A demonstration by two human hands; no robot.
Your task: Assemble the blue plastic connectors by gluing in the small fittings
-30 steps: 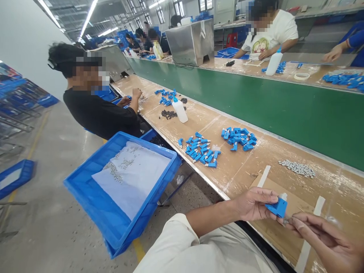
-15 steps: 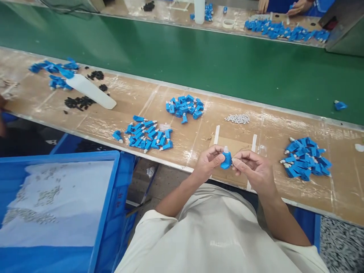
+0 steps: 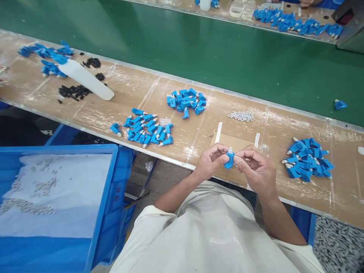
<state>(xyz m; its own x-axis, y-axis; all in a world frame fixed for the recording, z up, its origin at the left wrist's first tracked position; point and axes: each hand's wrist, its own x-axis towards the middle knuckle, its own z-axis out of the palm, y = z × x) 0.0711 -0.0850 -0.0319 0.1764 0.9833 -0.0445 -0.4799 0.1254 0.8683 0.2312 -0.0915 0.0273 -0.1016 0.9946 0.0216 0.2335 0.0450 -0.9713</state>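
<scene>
- Brown, shiny-topped counter [image 3: 218, 104] crosses your view, with a long green surface [image 3: 176, 49] running along its far side.
- Your left hand [image 3: 210, 161] has its grip closed on a small blue part [image 3: 229, 160], held between thumb and fingers in front of your body, over the near edge of the counter; its pale tip [image 3: 230, 150] points away from you.
- Your right hand [image 3: 254, 165] has thumb and fingertips drawn together at the right side of that part; anything pinched between them is too small to make out.
- Just beyond your hands you have a cardboard sheet [image 3: 236, 142] with a white tape strip at each side.
- Past the sheet sits a heap of small grey pieces [image 3: 240, 116].
- To your left lie two piles, the farther blue pile [image 3: 186, 102] and the nearer blue pile [image 3: 148, 131]; to your right is another, the right-hand blue pile [image 3: 307, 159].
- Farther left you see black pieces [image 3: 74, 92] near a white bottle [image 3: 85, 79] with a blue top.
- At your lower left, a blue tray [image 3: 106, 189] carries a white sheet [image 3: 71, 189] scattered with small pieces.
- One loose blue part [image 3: 340, 105] lies on the green surface, and a tape roll [image 3: 236, 12] rests on the opposite side.
</scene>
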